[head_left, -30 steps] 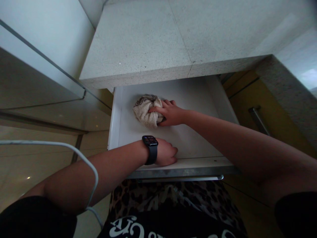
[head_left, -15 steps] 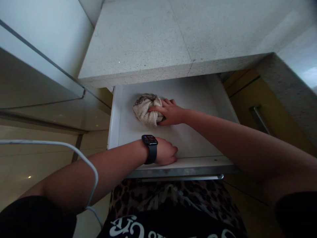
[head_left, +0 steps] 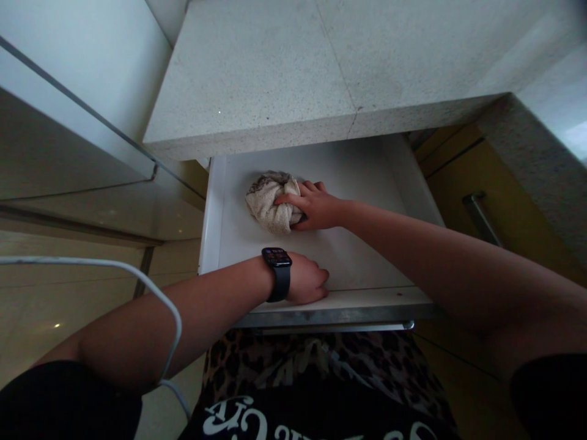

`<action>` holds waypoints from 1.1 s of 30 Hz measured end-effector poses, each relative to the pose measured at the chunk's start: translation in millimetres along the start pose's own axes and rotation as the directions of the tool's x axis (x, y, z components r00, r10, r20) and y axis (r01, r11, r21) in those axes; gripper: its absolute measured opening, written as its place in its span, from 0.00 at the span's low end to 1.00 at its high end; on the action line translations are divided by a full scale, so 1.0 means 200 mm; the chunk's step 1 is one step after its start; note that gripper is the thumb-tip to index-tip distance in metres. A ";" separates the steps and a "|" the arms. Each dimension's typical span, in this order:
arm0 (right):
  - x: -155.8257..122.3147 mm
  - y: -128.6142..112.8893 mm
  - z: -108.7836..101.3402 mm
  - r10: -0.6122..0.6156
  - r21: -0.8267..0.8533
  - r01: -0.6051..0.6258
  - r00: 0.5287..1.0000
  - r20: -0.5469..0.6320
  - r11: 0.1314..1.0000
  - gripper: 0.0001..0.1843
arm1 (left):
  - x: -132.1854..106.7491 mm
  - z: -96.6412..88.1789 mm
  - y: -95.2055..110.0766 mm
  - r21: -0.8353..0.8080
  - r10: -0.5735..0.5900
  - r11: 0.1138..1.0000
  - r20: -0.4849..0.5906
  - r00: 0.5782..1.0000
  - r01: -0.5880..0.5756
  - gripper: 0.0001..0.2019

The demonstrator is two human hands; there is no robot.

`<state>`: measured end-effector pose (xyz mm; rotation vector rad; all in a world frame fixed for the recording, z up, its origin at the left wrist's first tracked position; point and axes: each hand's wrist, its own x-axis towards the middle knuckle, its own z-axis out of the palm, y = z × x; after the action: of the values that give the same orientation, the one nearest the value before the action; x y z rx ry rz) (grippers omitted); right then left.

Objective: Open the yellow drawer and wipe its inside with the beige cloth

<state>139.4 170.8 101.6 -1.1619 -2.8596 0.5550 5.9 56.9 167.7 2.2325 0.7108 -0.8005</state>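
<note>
A bunched beige cloth (head_left: 270,208) with a darker patterned edge lies on the floor of a pulled-out white drawer (head_left: 358,260), towards its left side. My right hand (head_left: 314,206) is closed round the cloth's right side, thumb pressed on top. At the drawer's front wall, my left hand (head_left: 308,279) rests with its fingers curled in; whether anything is inside them is hidden. A dark smartwatch (head_left: 277,258) is on the left wrist.
A speckled stone countertop (head_left: 257,73) overhangs the drawer's back. The drawer's metal handle (head_left: 367,327) faces my body. A white cable (head_left: 156,290) loops past my left forearm. Yellow cabinet fronts with a handle (head_left: 481,217) stand to the right.
Both hands and the cloth stay where they were. Only the whole view has shifted very slightly.
</note>
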 end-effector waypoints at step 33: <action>0.00 -0.02 0.01 0.005 -0.013 -0.005 1.000 -0.029 1.000 0.45 | -0.01 -0.02 0.01 0.022 0.002 1.000 0.015 1.000 -0.002 0.30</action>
<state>136.3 167.8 100.8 -1.1693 -2.8416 0.5156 6.9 57.9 171.5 2.2442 0.6954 -0.8269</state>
